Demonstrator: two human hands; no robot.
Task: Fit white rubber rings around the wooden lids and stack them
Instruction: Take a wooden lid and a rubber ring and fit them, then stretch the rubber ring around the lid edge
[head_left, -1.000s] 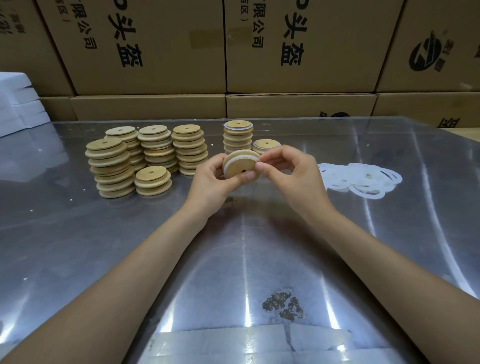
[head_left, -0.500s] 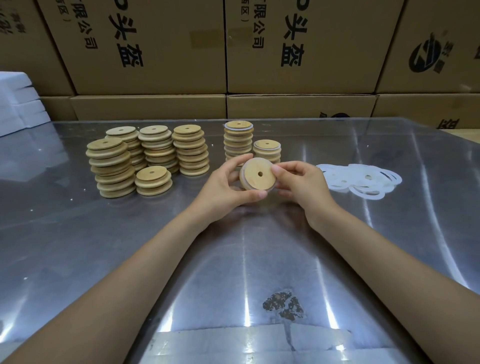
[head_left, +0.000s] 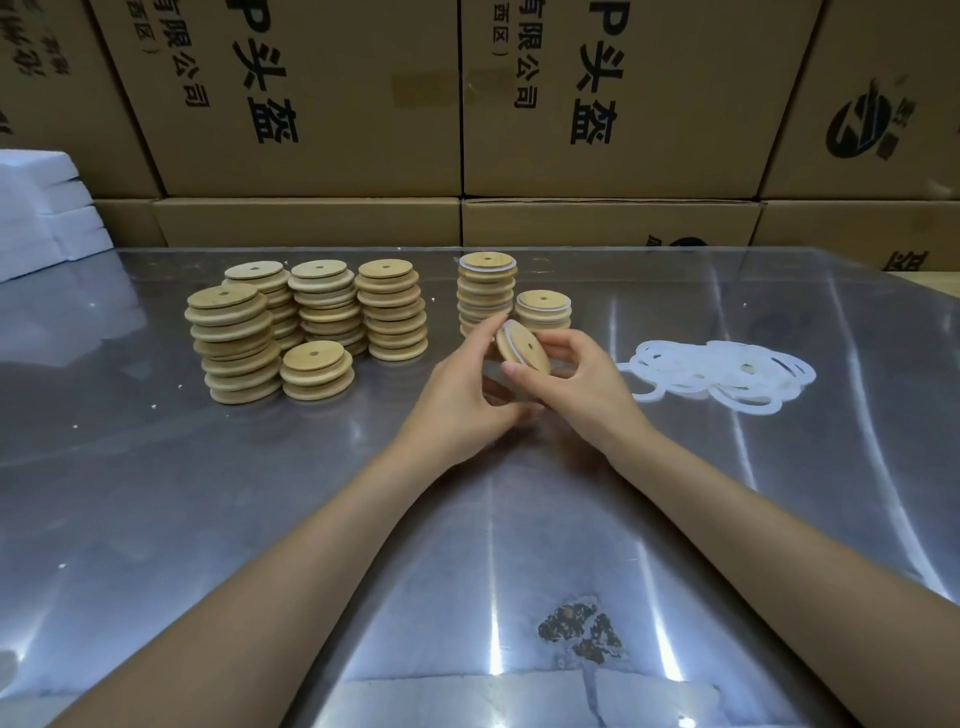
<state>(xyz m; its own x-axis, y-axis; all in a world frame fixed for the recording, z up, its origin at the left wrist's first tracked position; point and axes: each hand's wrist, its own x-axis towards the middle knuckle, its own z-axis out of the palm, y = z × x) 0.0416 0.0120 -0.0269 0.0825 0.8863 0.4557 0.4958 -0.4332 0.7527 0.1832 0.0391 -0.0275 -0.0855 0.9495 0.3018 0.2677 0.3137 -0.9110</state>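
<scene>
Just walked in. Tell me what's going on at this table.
A person is fitting white rubber rings onto wooden lids. Both hands, the left hand and the right hand, hold one lid tilted above the metal table; a white ring shows round its edge. Plain lids wait in stacks on the left, ringed lids are stacked just behind the hands, and loose rings lie in a pile to the right.

left hand (head_left: 462, 395) + right hand (head_left: 582, 384): both hold tilted wooden lid (head_left: 522, 349) (white ring fitted) | loose rings (head_left: 722, 375) right
</scene>
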